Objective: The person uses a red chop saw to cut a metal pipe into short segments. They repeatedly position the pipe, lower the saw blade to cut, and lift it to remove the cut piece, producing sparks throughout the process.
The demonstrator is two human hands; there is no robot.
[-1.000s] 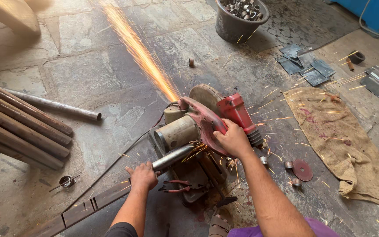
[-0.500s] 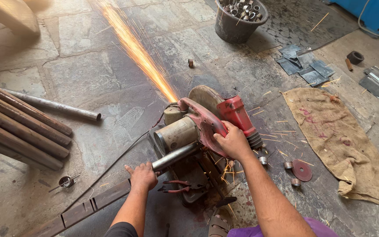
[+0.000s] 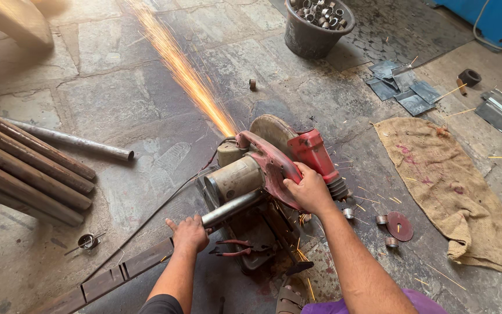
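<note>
A red chop saw sits on the stone floor, its disc lowered and throwing a stream of orange sparks up and to the left. My right hand is closed on the saw's red handle. My left hand grips the near end of a grey metal pipe that runs under the blade. Red-handled pliers lie on the saw's base just right of my left hand.
Rusty pipes are stacked at the left, with one loose grey pipe beside them. A black bucket of cut rings stands at the top. A burlap sack, metal plates, a spare disc and small cut pieces lie at the right.
Both hands stay where they were on the handle and the pipe. The spark stream keeps flying up-left. The view has shifted slightly.
</note>
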